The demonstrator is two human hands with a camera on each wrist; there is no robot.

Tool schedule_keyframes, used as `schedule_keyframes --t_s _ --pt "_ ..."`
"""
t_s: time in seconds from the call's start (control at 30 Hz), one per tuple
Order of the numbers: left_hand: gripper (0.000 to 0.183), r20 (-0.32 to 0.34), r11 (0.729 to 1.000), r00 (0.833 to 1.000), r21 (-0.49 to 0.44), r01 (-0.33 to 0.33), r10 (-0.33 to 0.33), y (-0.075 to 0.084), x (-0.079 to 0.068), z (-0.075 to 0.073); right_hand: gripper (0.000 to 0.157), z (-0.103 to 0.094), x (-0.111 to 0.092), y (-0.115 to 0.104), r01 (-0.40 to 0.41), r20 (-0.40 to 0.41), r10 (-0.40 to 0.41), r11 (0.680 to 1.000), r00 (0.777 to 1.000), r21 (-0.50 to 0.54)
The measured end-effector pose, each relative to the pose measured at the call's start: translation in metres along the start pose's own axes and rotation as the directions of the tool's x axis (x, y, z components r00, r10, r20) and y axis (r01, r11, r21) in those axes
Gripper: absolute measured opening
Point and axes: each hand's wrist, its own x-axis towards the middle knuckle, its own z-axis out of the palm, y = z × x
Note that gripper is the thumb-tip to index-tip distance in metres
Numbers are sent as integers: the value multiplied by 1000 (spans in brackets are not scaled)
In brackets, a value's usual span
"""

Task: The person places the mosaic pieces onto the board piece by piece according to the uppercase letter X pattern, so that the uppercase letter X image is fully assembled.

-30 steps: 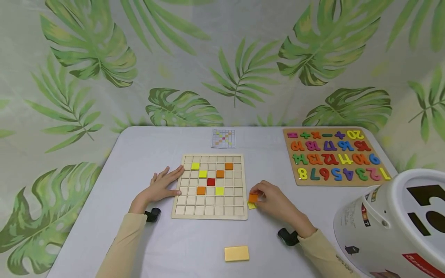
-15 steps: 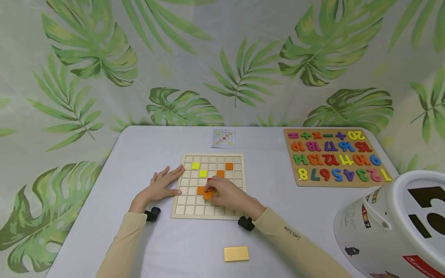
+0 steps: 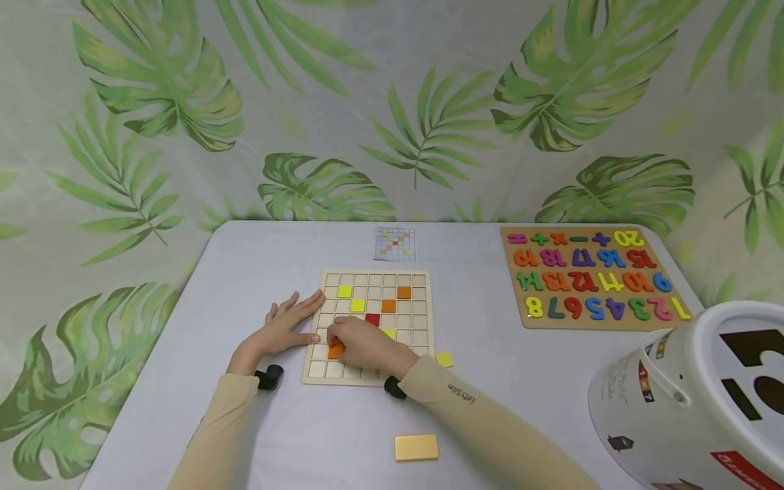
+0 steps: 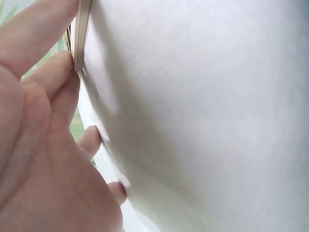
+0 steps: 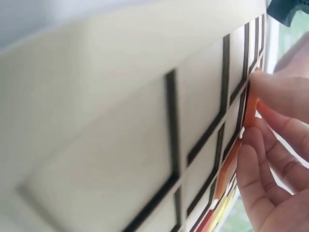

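A wooden grid board [image 3: 318, 378] lies on the table, holding yellow, orange and red square tiles in a partial X pattern. My right hand [image 3: 367, 344] is over its lower left, pinching an orange tile [image 3: 335, 351] at a cell; the right wrist view shows this orange tile [image 5: 251, 104] between thumb and fingers, against the board. Another orange tile [image 5: 228, 169] sits beside the fingers there, hidden in the head view. My left hand [image 3: 284, 327] rests with fingers spread at the board's left edge, its fingertips touching the side. A yellow tile [image 3: 444, 358] lies just right of the board.
A small printed pattern card [image 3: 395, 244] lies behind the board. At the back right is a number puzzle board [image 3: 582, 278]. A large white bucket [image 3: 643, 401] stands at the right, and a yellow rectangular block [image 3: 416, 448] lies near the front.
My right hand has carried the orange tile from beside the board leftward across it to a lower-left cell. The yellow tile beneath it stays beside the board. My left hand has not moved.
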Motion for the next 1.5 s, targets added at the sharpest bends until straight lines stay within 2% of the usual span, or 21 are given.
schedule_keyframes --t_s 0.13,0.27,0.37,0.47,0.63,0.73,0.93,1.0,1.1,1.17,1.27,1.4,1.5 --pt "82 -1 1000 1000 3 -6 6 0 0 0 13 0 0 -3 11 6 -11 999 1000 -37" --pt "83 -9 1000 1000 -13 -23 23 -1 0 0 16 -1 -3 -5 -10 26 11 999 1000 -34" --pt "83 -16 999 999 -12 -32 32 -3 1 1 20 -5 -9 -2 -16 8 15 1000 1000 19" --pt "83 -21 999 999 -8 -36 36 -4 2 3 20 -13 -19 6 -22 -37 26 993 999 119" --pt "83 -16 1000 1000 -10 -15 15 -4 2 3 17 -28 -49 24 -53 -122 89 961 989 270" --pt "83 -14 1000 1000 -10 -11 11 -3 2 3 16 -33 -71 39 -96 -161 152 947 975 307" --pt "82 -15 1000 1000 -10 -6 5 -2 1 2 18 -37 -114 65 -209 -219 293 917 931 339" --pt "82 -10 1000 1000 -13 -2 2 -2 2 2 19 -36 -127 72 -229 -237 318 912 918 339" --pt "83 -2 1000 1000 -13 5 -5 -2 2 2 22 -33 -143 79 -250 -239 336 911 911 327" --pt "83 1 1000 1000 -13 7 -7 -2 2 2 23 -31 -151 82 -265 -226 343 912 912 314" --pt "83 0 1000 1000 -15 7 -7 -3 2 3 25 -27 -158 84 -260 -200 323 922 925 287" --pt "82 -4 1000 1000 -16 6 -6 -4 2 3 28 -23 -160 84 -229 -192 279 941 941 248" --pt "83 -4 1000 1000 -19 2 -2 -4 2 3 28 -23 -158 83 -229 -198 272 949 942 214"
